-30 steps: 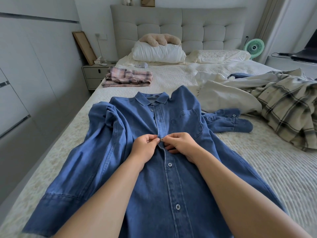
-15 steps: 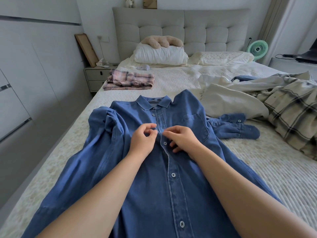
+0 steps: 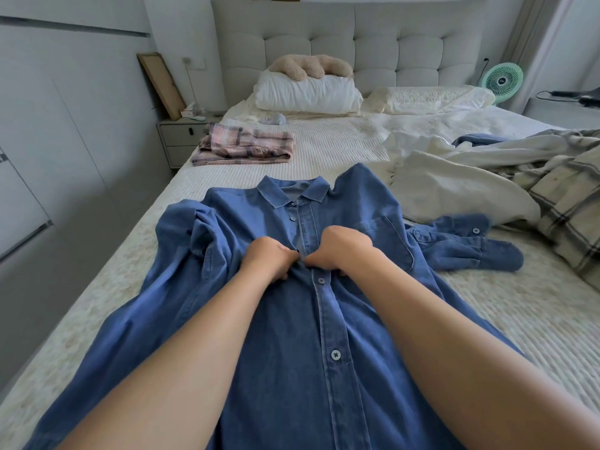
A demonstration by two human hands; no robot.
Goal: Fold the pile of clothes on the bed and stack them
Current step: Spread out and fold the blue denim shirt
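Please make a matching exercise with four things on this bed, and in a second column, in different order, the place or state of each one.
Things:
1. blue denim shirt
2. pink plaid garment
3. white pillow
4. green fan

Places or states:
A. under a beige plush toy
B. beside the headboard, off the bed
C. folded, near the nightstand
D. spread flat, gripped by both hands

Pairs: 1-D, 2-C, 3-A, 4-B
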